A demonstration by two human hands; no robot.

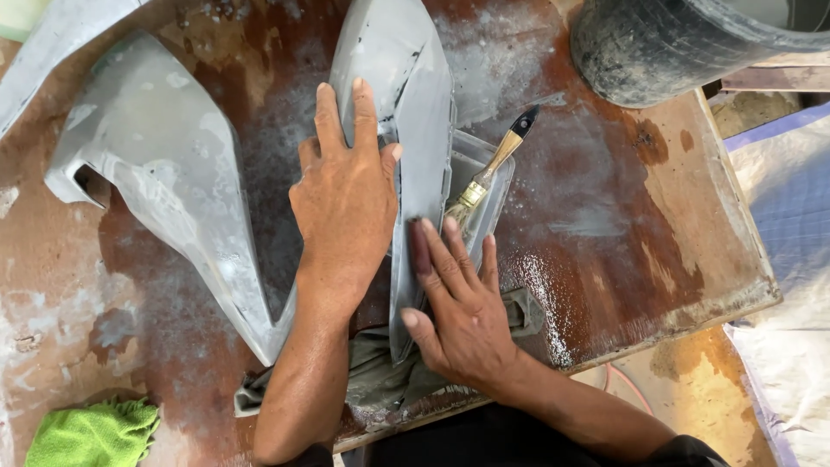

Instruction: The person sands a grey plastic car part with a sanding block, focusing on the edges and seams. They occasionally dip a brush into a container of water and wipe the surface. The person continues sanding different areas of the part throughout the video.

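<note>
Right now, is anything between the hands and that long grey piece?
No. The left hand lies flat on the long grey panel, and the right hand presses its lower part. Nothing visible sits between them. The paintbrush rests in a clear tray beside it.

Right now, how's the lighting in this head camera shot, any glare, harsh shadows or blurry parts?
Head view: soft, even daylight; only faint shadows under the left hand and right hand. Mild sheen on the long grey plastic panel and the wet patch of the brown wooden tabletop. The centre is sharp; the black rubber tub looks slightly soft at the edge.
</note>
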